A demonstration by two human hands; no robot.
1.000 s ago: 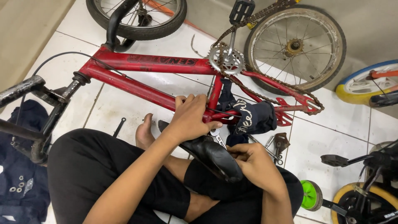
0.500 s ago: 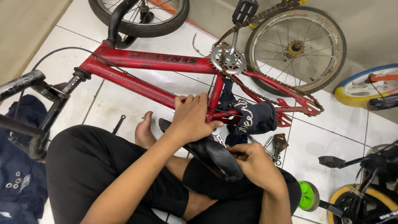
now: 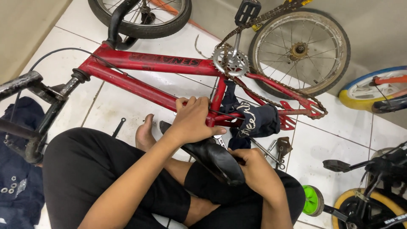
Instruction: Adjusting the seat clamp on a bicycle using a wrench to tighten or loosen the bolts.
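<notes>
Red bike frame (image 3: pixel 144 68) lies on its side across the white tile floor (image 3: pixel 123 106), running from the handlebar (image 3: pixel 25 127) at the left edge to the rear wheel (image 3: pixel 301 51) at upper right. Tight quarters here: the front wheel (image 3: pixel 140 17) crowds the top edge, a yellow-and-blue wheel (image 3: pixel 364 91) pokes in from the right edge, and another small bike with a green training wheel (image 3: pixel 313 200) fills the lower right corner. The only open tile is the patch under the frame's tubes, left of centre, and a strip at right centre.

Left hand (image 3: pixel 193 123) sits at mid-frame, fingers curled and clamped over the frame where the seat tube meets the lower tubes. Right hand (image 3: pixel 254 169) is just below and right of it, closed around something at the saddle's underside; what it grips is hidden.

The black saddle (image 3: pixel 212 157) lies tilted between the two hands, touching the left wrist above and the right hand at its lower end, resting over the person's crossed legs. A dark cloth (image 3: pixel 254 118) hangs on the frame just right of the left hand. The chain (image 3: pixel 280 87) runs from the sprocket (image 3: pixel 231 63) toward the rear wheel. Small metal parts (image 3: pixel 280 148) lie on the tile just right of the right hand.
</notes>
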